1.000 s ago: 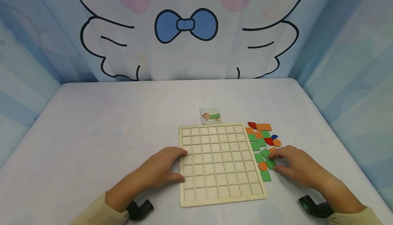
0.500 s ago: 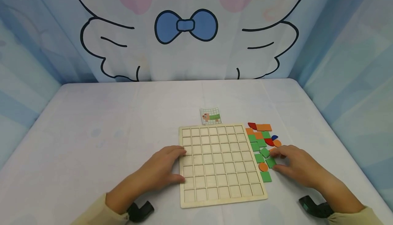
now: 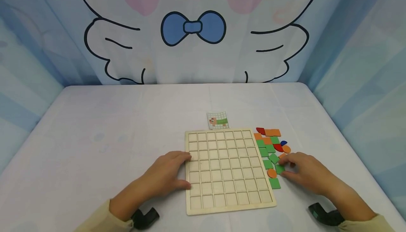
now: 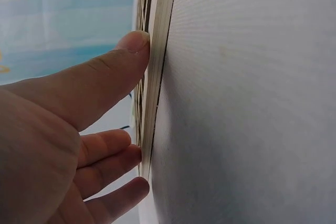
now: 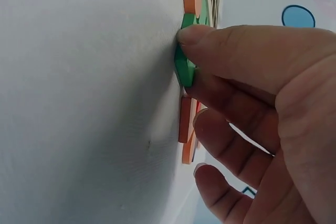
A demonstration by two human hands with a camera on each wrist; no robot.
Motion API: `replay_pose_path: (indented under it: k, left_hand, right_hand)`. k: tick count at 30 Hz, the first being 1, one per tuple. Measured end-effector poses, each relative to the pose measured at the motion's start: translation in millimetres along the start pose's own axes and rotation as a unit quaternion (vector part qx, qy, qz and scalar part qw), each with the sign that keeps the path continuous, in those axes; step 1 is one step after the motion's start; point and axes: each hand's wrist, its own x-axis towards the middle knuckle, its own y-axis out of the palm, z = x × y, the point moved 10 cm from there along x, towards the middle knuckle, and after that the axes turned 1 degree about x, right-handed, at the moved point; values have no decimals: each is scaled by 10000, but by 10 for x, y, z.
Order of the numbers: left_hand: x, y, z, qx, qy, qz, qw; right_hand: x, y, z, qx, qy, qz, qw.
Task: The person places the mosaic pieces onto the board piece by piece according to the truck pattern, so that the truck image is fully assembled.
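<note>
A square wooden grid board (image 3: 222, 171) lies flat on the table. My left hand (image 3: 169, 172) rests at its left edge, thumb and fingers spread apart. In the left wrist view, the thumb (image 4: 107, 77) lies against the board's edge (image 4: 157, 61). Right of the board, my right hand (image 3: 306, 170) pinches a green square tile (image 3: 280, 169) at the table surface. The right wrist view has this green tile (image 5: 184, 69) between thumb and index finger, with the other fingers loosely bent. Another green tile (image 3: 274, 158) lies just beyond the fingertips.
Along the board's right side lie several green tiles, orange rectangles (image 3: 272, 132), orange discs (image 3: 271, 173), red pieces (image 3: 278, 148) and a blue piece (image 3: 283, 143). A small picture card (image 3: 217, 120) lies behind the board. Printed curtains (image 3: 193, 59) surround the white table (image 3: 127, 119).
The green tile at my right fingertips has turned slightly. Both hands keep nearly the same places, and the board has not moved.
</note>
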Motion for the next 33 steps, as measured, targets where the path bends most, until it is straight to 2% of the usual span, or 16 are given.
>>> replay_pose_path:
  k: [14, 23, 27, 33]
  left_hand:
    - [1, 36, 11, 105, -156, 155, 9997]
    - [-14, 35, 6, 33, -139, 161, 9998]
    - [-11, 30, -6, 51, -35, 114, 9999]
    - [-28, 17, -7, 106, -132, 192, 9997]
  right_hand:
    - [-27, -108, 107, -160, -137, -442, 9988]
    - [-22, -149, 346, -73, -447, -474, 9979]
    - [-16, -166, 461, -69, -739, -575, 9956]
    - [27, -126, 598, 55, -1133, -559, 9920]
